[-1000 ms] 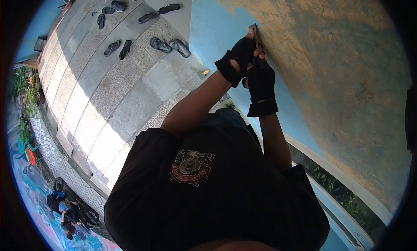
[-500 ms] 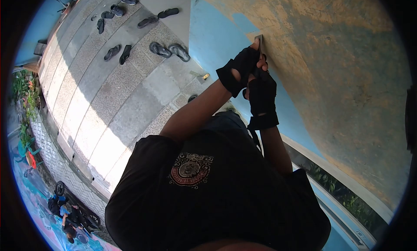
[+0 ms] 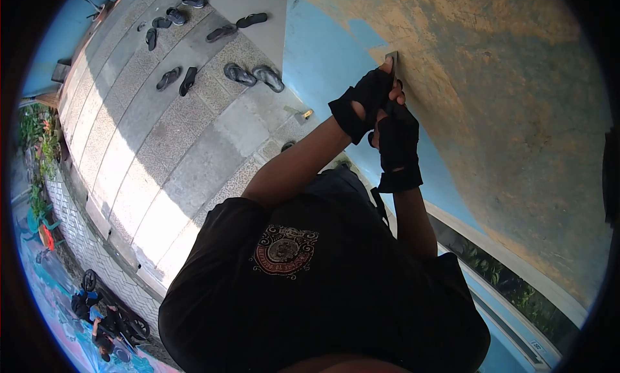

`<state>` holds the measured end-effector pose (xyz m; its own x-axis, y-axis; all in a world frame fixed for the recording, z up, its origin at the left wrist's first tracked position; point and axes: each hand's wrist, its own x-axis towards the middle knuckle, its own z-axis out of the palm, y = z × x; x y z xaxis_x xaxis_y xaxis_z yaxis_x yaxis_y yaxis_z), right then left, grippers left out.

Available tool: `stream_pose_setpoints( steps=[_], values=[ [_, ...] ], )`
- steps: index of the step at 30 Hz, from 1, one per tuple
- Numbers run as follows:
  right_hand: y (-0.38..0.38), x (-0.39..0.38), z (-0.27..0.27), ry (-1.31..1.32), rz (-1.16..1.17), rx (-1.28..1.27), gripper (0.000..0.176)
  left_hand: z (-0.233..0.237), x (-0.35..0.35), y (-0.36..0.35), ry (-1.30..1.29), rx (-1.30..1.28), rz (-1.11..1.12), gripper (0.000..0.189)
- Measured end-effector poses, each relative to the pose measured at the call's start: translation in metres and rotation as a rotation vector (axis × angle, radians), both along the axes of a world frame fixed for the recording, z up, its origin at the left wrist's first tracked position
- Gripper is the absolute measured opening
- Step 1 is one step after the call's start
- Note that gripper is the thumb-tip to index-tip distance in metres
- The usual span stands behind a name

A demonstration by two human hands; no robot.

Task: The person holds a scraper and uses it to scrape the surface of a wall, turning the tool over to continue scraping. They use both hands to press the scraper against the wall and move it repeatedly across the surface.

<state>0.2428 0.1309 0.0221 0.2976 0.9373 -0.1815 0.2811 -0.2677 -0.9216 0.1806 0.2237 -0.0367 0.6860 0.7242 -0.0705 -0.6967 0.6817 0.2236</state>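
Both of my hands wear black fingerless gloves and together hold a metal scraper (image 3: 392, 59) flat against the wall (image 3: 504, 102). My left hand (image 3: 365, 99) is the upper one, its fingers pressing on the blade. Just below it, my right hand (image 3: 396, 139) is wrapped around the handle, which is hidden by the gloves. To the right of the blade the wall is bare tan and patchy. To the left of the blade it is still blue paint (image 3: 320, 56). My black T-shirt (image 3: 310, 282) fills the bottom of the view.
Several sandals (image 3: 248, 72) lie on the tiled floor (image 3: 174, 147) to the left, along with a small yellowish object (image 3: 305, 114) near the wall's foot. Steps drop away at the far left, toward plants (image 3: 35, 134), a motorbike and a person (image 3: 103, 315).
My two hands and the scraper have shifted slightly to the right and down along the wall. The grip is unchanged.
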Motion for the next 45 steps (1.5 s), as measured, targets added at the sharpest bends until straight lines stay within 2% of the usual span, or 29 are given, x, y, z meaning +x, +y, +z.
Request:
stream_pose_setpoints(
  steps=[2,3,6,7,11,13,17,19,20,22,25,26,28,29,31,34,38,41,43,45],
  values=[
    [0.003,-0.001,-0.004,0.031,-0.028,-0.026,0.007,-0.003,-0.005,0.001,-0.072,0.0,-0.018,0.049],
    [-0.003,-0.002,-0.005,0.062,-0.056,-0.066,0.015,-0.002,-0.001,-0.006,-0.073,-0.017,-0.026,0.049],
    [-0.011,0.01,0.004,0.012,-0.006,-0.054,0.015,0.007,0.005,-0.006,-0.015,-0.003,0.038,0.05],
    [-0.01,0.01,0.007,0.112,-0.022,-0.077,0.017,0.004,0.007,-0.004,-0.03,0.005,0.023,0.05],
    [0.002,0.008,0.001,0.08,-0.036,-0.094,0.018,0.0,0.001,0.006,-0.1,-0.005,0.029,0.049],
    [0.0,0.005,-0.004,-0.029,-0.027,0.0,0.016,0.004,0.003,-0.003,-0.079,-0.034,0.02,0.048],
    [0.006,0.009,-0.004,-0.008,0.021,-0.029,0.015,0.002,0.003,0.007,-0.115,-0.06,0.026,0.048],
    [0.011,0.008,-0.019,-0.28,0.071,0.098,0.015,0.0,0.0,0.003,-0.105,-0.039,0.022,0.048],
    [0.004,0.011,-0.02,-0.279,0.074,0.098,0.015,0.001,-0.004,0.004,-0.09,0.002,0.022,0.047],
    [-0.006,0.007,0.001,-0.077,0.028,-0.054,0.016,0.001,0.003,-0.003,-0.03,0.026,0.008,0.047],
    [0.008,0.011,-0.007,-0.054,0.039,-0.064,0.016,0.001,0.002,0.013,0.015,0.037,0.039,0.048],
    [0.008,0.012,-0.014,-0.055,0.026,-0.072,0.016,-0.002,0.001,0.012,0.002,0.01,0.076,0.048],
    [0.012,0.005,-0.021,-0.279,0.067,0.031,0.017,-0.001,-0.003,0.003,-0.085,-0.02,0.056,0.048],
    [0.007,0.004,-0.017,-0.277,0.066,0.033,0.017,0.001,-0.003,-0.001,-0.043,-0.048,0.029,0.05],
    [-0.002,0.003,0.004,-0.063,-0.003,-0.079,0.017,0.002,0.003,-0.001,0.004,-0.01,-0.012,0.048],
    [0.01,0.008,-0.017,-0.205,0.082,0.055,0.018,-0.003,-0.001,0.008,-0.094,-0.052,-0.007,0.048],
    [0.011,-0.002,-0.019,-0.157,0.049,0.127,0.008,-0.01,-0.008,0.009,-0.099,-0.026,-0.01,0.047],
    [0.016,-0.004,-0.007,-0.127,0.028,0.122,0.01,-0.011,-0.002,0.015,-0.092,-0.043,0.016,0.047],
    [0.021,-0.01,0.0,-0.111,-0.034,-0.048,0.012,-0.008,-0.003,0.013,-0.091,-0.082,0.019,0.048],
    [0.01,-0.011,0.005,-0.126,-0.035,-0.068,0.014,-0.005,-0.008,0.014,-0.018,-0.057,0.09,0.049]
  ],
)
